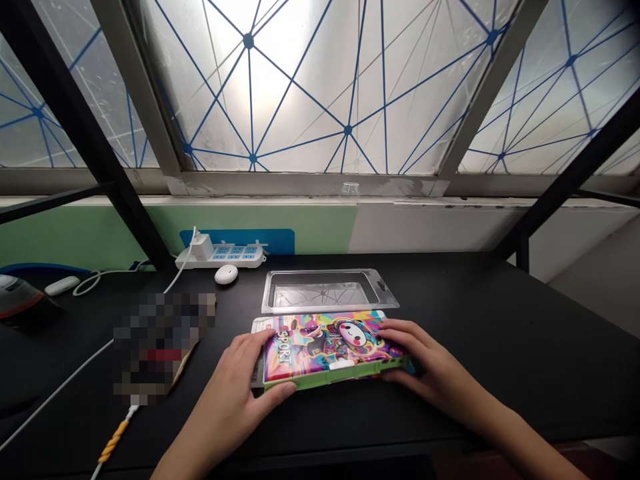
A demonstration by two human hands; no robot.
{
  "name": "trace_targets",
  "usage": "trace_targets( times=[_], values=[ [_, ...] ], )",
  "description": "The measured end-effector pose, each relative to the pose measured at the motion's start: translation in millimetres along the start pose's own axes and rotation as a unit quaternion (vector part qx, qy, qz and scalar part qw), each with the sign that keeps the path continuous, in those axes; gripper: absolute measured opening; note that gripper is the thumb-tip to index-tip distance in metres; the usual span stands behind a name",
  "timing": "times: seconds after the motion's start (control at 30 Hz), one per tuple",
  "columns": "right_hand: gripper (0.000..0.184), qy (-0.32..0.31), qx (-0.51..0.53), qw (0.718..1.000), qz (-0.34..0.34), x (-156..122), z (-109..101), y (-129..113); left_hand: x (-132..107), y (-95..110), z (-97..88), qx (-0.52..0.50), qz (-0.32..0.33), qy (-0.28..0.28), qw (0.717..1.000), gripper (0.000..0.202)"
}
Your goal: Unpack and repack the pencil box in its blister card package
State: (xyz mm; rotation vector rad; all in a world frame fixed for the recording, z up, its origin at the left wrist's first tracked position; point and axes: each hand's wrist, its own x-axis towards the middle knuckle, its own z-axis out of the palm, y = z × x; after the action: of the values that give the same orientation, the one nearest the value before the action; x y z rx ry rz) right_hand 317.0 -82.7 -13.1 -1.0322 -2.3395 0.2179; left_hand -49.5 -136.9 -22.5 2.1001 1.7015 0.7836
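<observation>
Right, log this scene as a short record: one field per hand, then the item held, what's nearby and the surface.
left hand: holding the near left corner of the item
right hand: holding its right end
item held: colourful phone case, green rim, printed "SPORT"
nearby: clear plastic tray just beyond the case; white mouse; power strip
surface: black desk

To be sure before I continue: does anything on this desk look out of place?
The colourful phone case sits crooked on a white card, whose edge sticks out past it, between the left hand and right hand.
</observation>
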Motion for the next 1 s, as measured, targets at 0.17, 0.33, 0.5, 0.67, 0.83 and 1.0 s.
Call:
trace_targets(
  times=[0.17, 0.33, 0.5, 0.67, 0.83, 1.0],
  values=[
    [0.034, 0.021, 0.038, 0.995, 0.095, 13, -1, 4, 3, -3, 1.8, 0.022, 0.034, -0.017, 0.999, 0.053],
    [0.029, -0.065, -0.030, 0.992, 0.103, 43, -4, 1, 6, -6, 6.9, 0.041, 0.015, 0.000, 0.999, 0.044],
    [0.026, -0.086, -0.165, 0.982, 0.014, 64, 7, -22, 5, -11, 12.6, 0.047, 0.011, 0.011, 0.999, 0.068],
    [0.030, -0.123, -0.167, 0.978, 0.007, 84, 32, -55, 4, -13, 12.4, 0.024, 0.004, -0.006, 1.000, 0.082],
    [0.025, -0.112, -0.142, 0.983, 0.015, 95, 49, -58, 3, -11, 7.0, -0.008, -0.011, -0.012, 1.000, 0.085],
    [0.022, -0.086, -0.135, 0.987, -0.008, 94, 51, -53, 3, -5, 2.1, -0.020, -0.021, -0.021, 0.999, 0.088]
  ],
)
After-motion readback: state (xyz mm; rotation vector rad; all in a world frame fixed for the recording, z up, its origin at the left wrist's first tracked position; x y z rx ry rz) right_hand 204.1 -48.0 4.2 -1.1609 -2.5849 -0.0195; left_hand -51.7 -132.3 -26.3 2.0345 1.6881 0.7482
